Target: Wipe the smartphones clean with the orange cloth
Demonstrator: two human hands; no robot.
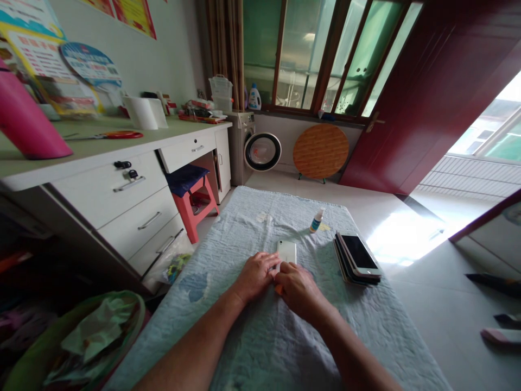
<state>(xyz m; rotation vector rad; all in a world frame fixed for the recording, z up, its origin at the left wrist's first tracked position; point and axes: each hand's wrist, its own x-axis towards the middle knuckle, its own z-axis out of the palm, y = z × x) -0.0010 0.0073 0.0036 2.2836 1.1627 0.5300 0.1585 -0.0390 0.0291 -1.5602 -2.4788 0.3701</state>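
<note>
A white phone (pixel 288 251) lies face down on the cloth-covered table, its camera at the upper left corner. My left hand (pixel 257 271) holds its left side, with the fingers reaching over the back. Curled closed over the phone's lower end is my right hand (pixel 296 285). A small orange object (pixel 279 289) pokes out below its fingers; most of it is hidden, so its kind cannot be made out. Right of the hands is a stack of phones (pixel 358 258), the top one white-framed with a dark screen. A small spray bottle (pixel 317 220) stands beyond the phone.
A light blue quilted cloth (pixel 244 228) covers the table. On the left are a white desk (pixel 130 195), a pink stool (pixel 197 203) and a lined bin (pixel 93 336). A washing machine (pixel 243 149) with its door open and a round wooden tabletop (pixel 321 151) stand at the back.
</note>
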